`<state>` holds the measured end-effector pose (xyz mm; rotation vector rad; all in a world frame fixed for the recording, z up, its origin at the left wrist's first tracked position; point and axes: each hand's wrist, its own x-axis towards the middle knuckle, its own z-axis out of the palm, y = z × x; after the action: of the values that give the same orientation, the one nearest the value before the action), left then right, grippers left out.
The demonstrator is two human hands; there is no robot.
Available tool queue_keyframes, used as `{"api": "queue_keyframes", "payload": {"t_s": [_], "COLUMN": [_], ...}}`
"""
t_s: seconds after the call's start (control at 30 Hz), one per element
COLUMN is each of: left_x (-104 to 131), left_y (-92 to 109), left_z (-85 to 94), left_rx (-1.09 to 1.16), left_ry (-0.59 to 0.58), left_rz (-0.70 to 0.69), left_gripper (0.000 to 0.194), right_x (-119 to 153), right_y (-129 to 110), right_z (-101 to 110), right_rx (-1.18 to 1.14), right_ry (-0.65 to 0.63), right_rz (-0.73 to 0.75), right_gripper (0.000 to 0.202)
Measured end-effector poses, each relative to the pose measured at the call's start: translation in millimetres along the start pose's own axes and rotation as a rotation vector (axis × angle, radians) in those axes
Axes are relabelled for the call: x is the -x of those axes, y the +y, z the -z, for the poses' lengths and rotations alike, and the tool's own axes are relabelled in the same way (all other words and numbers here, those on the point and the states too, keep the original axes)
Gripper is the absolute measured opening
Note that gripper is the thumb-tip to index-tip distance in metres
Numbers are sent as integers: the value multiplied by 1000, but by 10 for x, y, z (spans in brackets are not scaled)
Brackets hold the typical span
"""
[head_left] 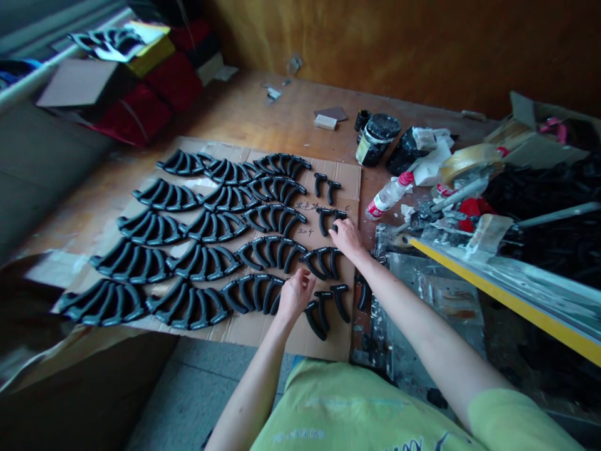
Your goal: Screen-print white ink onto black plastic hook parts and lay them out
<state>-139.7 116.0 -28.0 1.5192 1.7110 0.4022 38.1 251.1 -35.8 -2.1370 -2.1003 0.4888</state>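
Observation:
My right hand (pixel 346 239) is closed round the lower part of a black curved T-shaped piece (pixel 340 214) near the right edge of a cardboard sheet (pixel 305 168). Another such piece (pixel 323 219) lies just left of it. My left hand (pixel 295 293) is over the sheet nearer to me, its fingers curled; whether anything is in them is hidden. Close by it are the end of a row of black pieces (pixel 251 294) and a few separate ones (pixel 323 313). Further rows of the same glossy pieces (pixel 213 225) fan across the cardboard, which carries handwritten marks.
On the right stand a red-capped bottle (pixel 389 195), a dark jar (pixel 377 139), a tape roll (pixel 469 164) and a yellow-edged metal bar (pixel 502 300). Behind them is an open carton (pixel 539 128). Red boxes (pixel 136 113) sit at the far left.

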Motion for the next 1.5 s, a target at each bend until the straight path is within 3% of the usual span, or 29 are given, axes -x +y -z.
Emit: {"api": "queue_keyframes", "payload": {"t_s": [0.13,0.27,0.6,0.77,0.97,1.07,1.23,1.5], "left_x": [-56,-74,-333,-286,-295,-390,-501,-555], "left_y": [32,11,-44,-11,236,333,418,444], "left_z": [-64,-68,28,-43,-175,-246,-261,-148], "left_rx": [-45,-65,-113,-169,-371,-474,-537,-424], "left_ry": [-17,-27,47,9,45,54,43,-36], "left_rz": [-37,-57,-124,-141,-74,-29,64,188], "left_gripper": [21,21,24,24,26,32,39,48], "right_x": [-130,-244,-92,-178,-307,-119,464,1493], "right_y": [-208,-243,28,57,89,92,192,695], "right_z": [-158,-250,32,61,117,207,400,746], "right_rx": [58,56,108,120,-98,-163,-235,-456], "right_ry": [0,-16,-54,86,180,197,181,168], "right_rz": [-117,-159,-104,6,143,201,216,117], "right_gripper": [55,43,35,32,19,17,15,12]}}
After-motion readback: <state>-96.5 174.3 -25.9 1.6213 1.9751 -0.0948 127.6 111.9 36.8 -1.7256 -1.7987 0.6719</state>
